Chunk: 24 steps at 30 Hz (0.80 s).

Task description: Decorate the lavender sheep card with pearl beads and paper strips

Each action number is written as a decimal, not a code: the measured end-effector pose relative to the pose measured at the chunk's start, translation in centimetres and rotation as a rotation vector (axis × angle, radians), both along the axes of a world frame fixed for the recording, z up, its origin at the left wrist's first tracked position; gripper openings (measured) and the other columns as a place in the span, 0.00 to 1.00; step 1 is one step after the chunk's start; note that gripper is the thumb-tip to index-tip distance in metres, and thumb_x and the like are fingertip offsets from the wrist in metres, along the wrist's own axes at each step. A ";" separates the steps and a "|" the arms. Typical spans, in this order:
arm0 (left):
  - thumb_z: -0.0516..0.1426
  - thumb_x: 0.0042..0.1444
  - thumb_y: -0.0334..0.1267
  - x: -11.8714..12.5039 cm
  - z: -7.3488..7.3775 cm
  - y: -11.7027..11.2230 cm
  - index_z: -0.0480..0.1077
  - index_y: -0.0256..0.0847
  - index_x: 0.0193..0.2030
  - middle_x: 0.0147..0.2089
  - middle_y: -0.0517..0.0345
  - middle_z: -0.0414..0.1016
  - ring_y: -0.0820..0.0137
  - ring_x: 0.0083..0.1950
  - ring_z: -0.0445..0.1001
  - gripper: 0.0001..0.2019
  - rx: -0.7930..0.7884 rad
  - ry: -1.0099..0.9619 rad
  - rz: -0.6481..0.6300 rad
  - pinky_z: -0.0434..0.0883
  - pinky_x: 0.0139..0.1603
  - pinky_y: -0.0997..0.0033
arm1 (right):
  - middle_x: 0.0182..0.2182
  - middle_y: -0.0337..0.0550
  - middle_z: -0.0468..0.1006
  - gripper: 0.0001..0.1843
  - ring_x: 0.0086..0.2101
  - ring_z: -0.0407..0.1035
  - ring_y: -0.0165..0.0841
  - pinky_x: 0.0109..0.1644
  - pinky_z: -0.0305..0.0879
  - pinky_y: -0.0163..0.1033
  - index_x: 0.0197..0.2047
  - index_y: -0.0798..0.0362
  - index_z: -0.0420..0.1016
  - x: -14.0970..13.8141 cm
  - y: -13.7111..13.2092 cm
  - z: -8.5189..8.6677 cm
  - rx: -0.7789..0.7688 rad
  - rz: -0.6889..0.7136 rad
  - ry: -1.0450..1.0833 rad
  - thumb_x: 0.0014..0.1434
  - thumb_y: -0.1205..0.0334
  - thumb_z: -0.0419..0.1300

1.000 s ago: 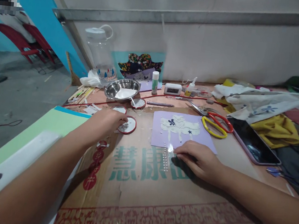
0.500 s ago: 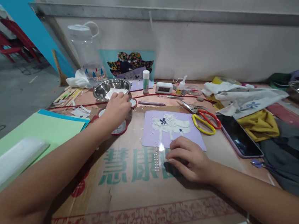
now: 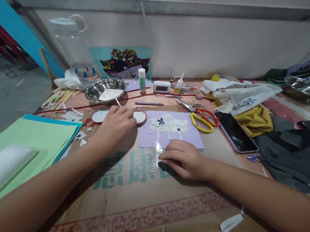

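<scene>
My left hand (image 3: 118,121) is closed in a pinch with a thin white stick (image 3: 117,101) poking up from its fingers. It is above two red-rimmed round dishes: a dish of white stuff (image 3: 99,116) to its left and a dish of small white beads (image 3: 139,117) to its right. My right hand (image 3: 182,158) pinches the edge of a clear strip of pearl beads (image 3: 154,158) lying on the cardboard. Just beyond it lies a lilac card (image 3: 145,135) with a white cloth tree (image 3: 170,124), trimmed with pearls and dark blue flowers.
A steel bowl (image 3: 105,89) holding white paper stands behind my left hand. Red-and-yellow scissors (image 3: 203,121) and a phone (image 3: 236,133) lie right of the card. A glue stick (image 3: 141,80), small clock (image 3: 161,87) and glue bottle (image 3: 179,84) stand behind. Green paper (image 3: 50,134) lies left.
My left hand has come back from the steel bowl toward the card, a white stick now showing in its fingers. My right hand stays at the pearl strip. The view has shifted slightly right.
</scene>
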<state>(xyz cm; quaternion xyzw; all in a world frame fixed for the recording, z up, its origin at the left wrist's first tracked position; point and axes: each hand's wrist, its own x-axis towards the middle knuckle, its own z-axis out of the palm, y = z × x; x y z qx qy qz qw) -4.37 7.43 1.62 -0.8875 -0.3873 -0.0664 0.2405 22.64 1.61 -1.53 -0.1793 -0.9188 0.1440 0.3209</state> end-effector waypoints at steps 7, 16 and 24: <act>0.55 0.64 0.31 1.6 0.0 -0.8 0.78 0.40 0.44 0.39 0.49 0.77 0.56 0.45 0.69 0.10 -0.140 -0.114 -0.073 0.61 0.42 0.59 | 0.34 0.46 0.79 0.10 0.34 0.69 0.33 0.38 0.66 0.38 0.48 0.56 0.73 0.0 0.2 -0.2 -0.089 -0.051 0.028 0.67 0.70 0.53; 0.53 0.66 0.37 3.6 -1.9 -0.1 0.80 0.39 0.39 0.37 0.48 0.78 0.58 0.42 0.71 0.13 -0.324 -0.177 -0.135 0.66 0.46 0.56 | 0.28 0.45 0.74 0.09 0.31 0.63 0.35 0.37 0.61 0.41 0.32 0.54 0.73 0.0 0.0 0.7 0.046 0.042 -0.193 0.61 0.68 0.53; 0.56 0.63 0.44 4.3 0.4 -4.0 0.78 0.41 0.41 0.39 0.55 0.81 0.65 0.40 0.76 0.12 -0.840 -0.820 0.038 0.71 0.44 0.66 | 0.31 0.42 0.76 0.07 0.33 0.68 0.32 0.39 0.64 0.38 0.40 0.54 0.73 -0.1 -0.1 0.4 -0.141 -0.170 0.108 0.68 0.60 0.58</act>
